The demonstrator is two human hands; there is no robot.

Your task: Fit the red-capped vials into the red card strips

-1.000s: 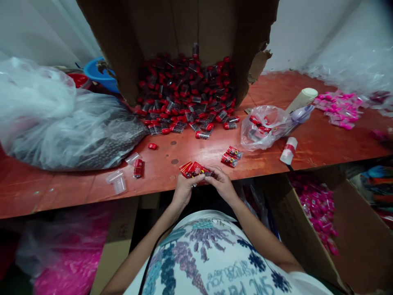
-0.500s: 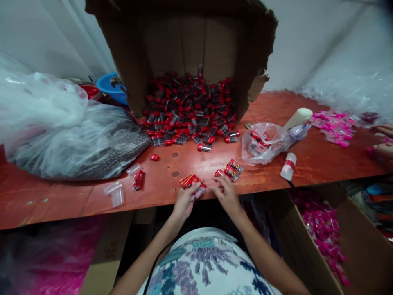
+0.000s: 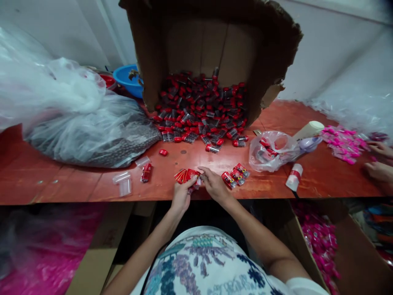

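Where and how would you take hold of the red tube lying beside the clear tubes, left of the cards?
Probably a pinch grip around the middle of the red tube, coming from above and its right. It looks longer than wide, its near end towards the table's front edge, and a clear tube crowds its far-left end.

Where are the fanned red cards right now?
In the head view, the fanned red cards are just left of centre near the front edge of the table, in the left hand, with the right hand at their right side.
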